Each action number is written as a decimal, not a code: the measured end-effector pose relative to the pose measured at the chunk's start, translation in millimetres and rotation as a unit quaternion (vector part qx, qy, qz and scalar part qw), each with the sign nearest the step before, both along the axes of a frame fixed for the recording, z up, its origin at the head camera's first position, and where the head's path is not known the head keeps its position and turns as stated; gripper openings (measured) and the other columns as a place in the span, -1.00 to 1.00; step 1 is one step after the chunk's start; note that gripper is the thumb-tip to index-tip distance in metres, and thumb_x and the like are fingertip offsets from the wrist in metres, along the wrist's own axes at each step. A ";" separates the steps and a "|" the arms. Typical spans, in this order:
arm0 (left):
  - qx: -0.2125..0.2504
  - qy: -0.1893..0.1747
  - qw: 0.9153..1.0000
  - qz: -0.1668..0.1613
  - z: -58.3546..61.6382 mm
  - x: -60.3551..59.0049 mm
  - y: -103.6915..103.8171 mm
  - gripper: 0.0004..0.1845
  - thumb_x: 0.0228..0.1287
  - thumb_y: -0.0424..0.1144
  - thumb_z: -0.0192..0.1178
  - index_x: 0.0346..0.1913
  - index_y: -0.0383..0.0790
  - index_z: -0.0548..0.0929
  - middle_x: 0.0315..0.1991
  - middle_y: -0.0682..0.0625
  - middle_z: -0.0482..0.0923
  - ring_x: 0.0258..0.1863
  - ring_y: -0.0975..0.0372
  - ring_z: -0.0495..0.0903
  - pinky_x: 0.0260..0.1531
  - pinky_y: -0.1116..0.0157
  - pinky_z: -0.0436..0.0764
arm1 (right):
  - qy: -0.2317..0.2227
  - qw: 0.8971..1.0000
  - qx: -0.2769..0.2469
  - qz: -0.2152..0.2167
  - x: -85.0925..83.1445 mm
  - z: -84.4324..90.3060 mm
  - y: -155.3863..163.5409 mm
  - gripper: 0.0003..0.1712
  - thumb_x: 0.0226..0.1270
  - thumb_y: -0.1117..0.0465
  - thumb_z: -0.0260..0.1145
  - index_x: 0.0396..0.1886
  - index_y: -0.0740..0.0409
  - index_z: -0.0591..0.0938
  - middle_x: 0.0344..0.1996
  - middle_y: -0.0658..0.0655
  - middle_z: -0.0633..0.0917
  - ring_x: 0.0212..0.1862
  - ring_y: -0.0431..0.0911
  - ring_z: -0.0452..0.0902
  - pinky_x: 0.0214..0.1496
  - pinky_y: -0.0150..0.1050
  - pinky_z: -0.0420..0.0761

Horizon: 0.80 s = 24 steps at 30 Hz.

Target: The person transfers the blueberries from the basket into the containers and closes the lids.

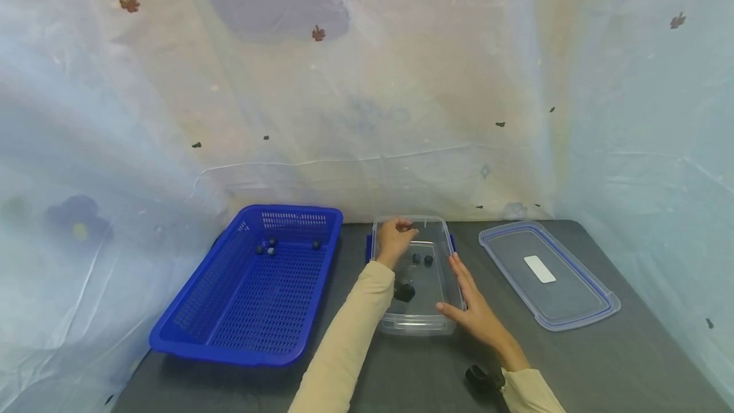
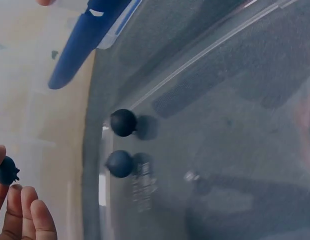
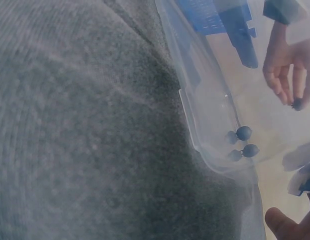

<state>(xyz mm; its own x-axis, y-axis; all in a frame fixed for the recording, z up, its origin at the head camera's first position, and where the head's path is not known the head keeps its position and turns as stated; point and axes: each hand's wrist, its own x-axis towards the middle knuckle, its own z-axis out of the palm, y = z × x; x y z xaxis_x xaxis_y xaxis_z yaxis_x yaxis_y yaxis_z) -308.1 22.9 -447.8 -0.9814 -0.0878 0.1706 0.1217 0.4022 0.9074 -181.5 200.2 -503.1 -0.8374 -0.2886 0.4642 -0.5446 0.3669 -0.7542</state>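
Note:
My left hand (image 1: 394, 241) is over the far end of a clear plastic container (image 1: 415, 322). In the left wrist view it pinches a dark blueberry (image 2: 6, 171) with a small crown between thumb and fingertips. Below, two blueberries, one darker blueberry (image 2: 123, 122) and one bluer blueberry (image 2: 120, 164), lie side by side in the container near its far end. My right hand (image 1: 476, 308) rests along the container's right side, fingers extended and thumb spread toward the near corner. Its thumb (image 3: 282, 222) shows low in the right wrist view.
A blue perforated basket (image 1: 295, 336) stands to the left, with several blueberries toward its far end. On the right lies a clear lid (image 1: 573, 292) with a blue seal and a white label. A patterned plastic sheet (image 1: 401, 113) hangs behind the grey table (image 1: 608, 368).

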 end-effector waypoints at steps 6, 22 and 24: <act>0.046 -0.005 0.999 0.024 -24.9 -12.0 3.7 -0.84 0.01 -0.37 0.42 -0.30 -0.25 0.70 -0.40 -0.02 0.59 -0.34 0.16 0.57 -0.30 0.24 0.56 | -0.003 1.000 -0.009 0.004 0.8 1.0 -0.2 0.07 0.10 0.29 0.43 0.53 0.19 0.03 0.50 0.30 -0.05 0.46 0.29 -0.17 0.22 0.43 0.01; 0.022 -0.060 0.995 0.079 -16.5 2.9 6.1 -0.76 -0.01 -0.52 0.35 -0.20 -0.41 0.68 -0.32 -0.16 0.64 -0.24 0.03 0.61 -0.20 0.18 0.59 | -0.008 1.000 -0.003 -0.006 -0.5 -3.9 0.3 0.06 0.16 0.24 0.42 0.54 0.17 0.01 0.51 0.26 -0.06 0.47 0.24 -0.20 0.24 0.40 -0.02; 0.013 -0.061 0.995 0.082 -17.6 2.7 5.2 -0.75 -0.04 -0.52 0.36 -0.21 -0.40 0.69 -0.33 -0.15 0.65 -0.25 0.03 0.61 -0.20 0.18 0.59 | -0.009 1.000 -0.004 -0.005 0.3 -2.8 0.3 0.05 0.16 0.25 0.41 0.54 0.16 0.01 0.52 0.26 -0.07 0.47 0.23 -0.20 0.24 0.39 -0.02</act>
<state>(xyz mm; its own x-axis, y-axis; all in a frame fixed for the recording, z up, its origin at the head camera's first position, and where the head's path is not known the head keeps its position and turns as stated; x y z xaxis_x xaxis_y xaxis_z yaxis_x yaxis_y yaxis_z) -305.4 28.0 -465.5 -0.9667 -0.2517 0.0470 -0.0553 0.3845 0.9215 -181.2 200.5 -505.8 -0.8481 -0.2769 0.4518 -0.5278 0.3649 -0.7670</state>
